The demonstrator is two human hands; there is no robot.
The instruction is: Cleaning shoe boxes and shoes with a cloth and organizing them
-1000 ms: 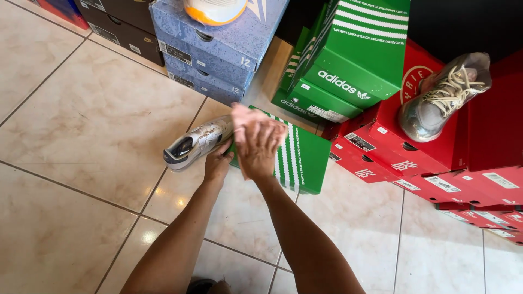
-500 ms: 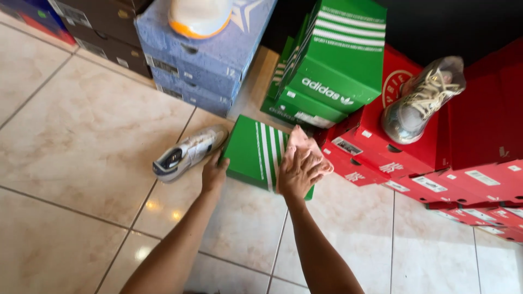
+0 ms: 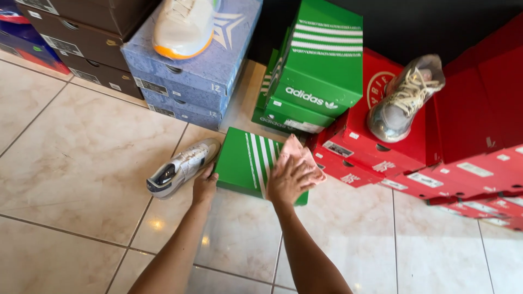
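A green shoebox (image 3: 242, 160) with white stripes lies flat on the tiled floor. My left hand (image 3: 204, 186) grips its near-left corner. My right hand (image 3: 287, 178) presses a pink cloth (image 3: 298, 152) onto the lid near the box's right end. A silver-white sneaker (image 3: 182, 167) lies on the floor just left of the box, close to my left hand but not held.
Behind stand stacked blue shoeboxes (image 3: 185, 81) with a white-and-orange shoe (image 3: 182, 27) on top. There are also green boxes (image 3: 321, 71), red boxes (image 3: 403, 163) bearing a grey sneaker (image 3: 404, 98), and brown boxes (image 3: 81, 32) at the far left. Beige floor tiles (image 3: 71, 163) spread in front.
The silver sneaker, held up under the cloth a second ago, now lies on the floor. My left hand went to the green box and my right hand carried the cloth onto its lid.
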